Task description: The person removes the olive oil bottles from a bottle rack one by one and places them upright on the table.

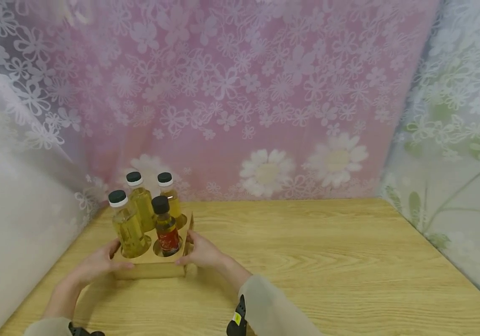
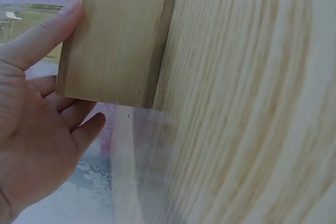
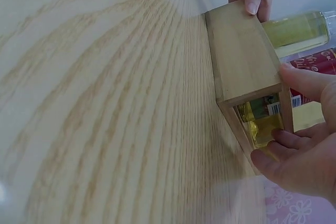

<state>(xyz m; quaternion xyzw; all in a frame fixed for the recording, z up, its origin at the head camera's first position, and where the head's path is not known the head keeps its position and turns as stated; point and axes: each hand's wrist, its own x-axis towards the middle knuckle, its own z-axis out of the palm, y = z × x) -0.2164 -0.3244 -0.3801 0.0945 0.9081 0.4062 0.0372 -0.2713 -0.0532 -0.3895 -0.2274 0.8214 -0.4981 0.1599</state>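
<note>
A wooden bottle rack stands on the left part of the table, with round holes in its top. Three bottles of yellow oil with dark caps and white collars sit in it. At its front right hole is a smaller dark bottle with a red label. My left hand grips the rack's left end, thumb over the front top edge. On the opposite end, my right hand holds on, thumb on top and fingers at the open side.
The wood-grain table extends to the right of the rack. Behind it hangs a pink floral curtain. Pale cloth borders the left side and a leafy printed cloth the right.
</note>
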